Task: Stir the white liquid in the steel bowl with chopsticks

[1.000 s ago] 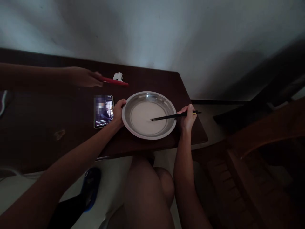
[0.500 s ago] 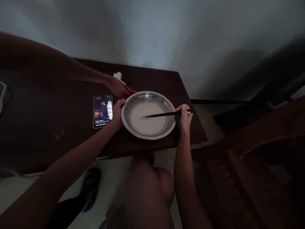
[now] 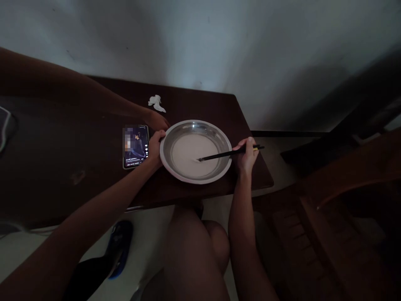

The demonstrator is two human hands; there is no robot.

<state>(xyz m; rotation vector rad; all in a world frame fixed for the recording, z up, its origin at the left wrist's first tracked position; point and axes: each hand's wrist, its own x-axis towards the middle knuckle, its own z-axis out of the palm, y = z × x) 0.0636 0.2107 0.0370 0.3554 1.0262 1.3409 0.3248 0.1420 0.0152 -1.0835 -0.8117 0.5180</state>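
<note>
- The chopsticks (image 3: 230,154) lie nearly level, long axis running left to right: tips down in the white liquid (image 3: 192,155) right of the pan's middle, butt ends past the rim on the right.
- The right hand (image 3: 246,155) is clamped on the chopsticks near their outer end, fingers curled together, just outside the pan (image 3: 225,166).
- The left hand (image 3: 155,146) grips the pan's left rim, thumb over the edge.
- Another person's hand (image 3: 156,121) rests near the pan's far-left rim; whether it touches, I cannot tell.
- A lit phone (image 3: 135,146) lies flat just left of the left hand; a crumpled tissue (image 3: 156,102) sits farther back.
- All sit on a dark table (image 3: 200,104) against a pale wall; the room is dim.
</note>
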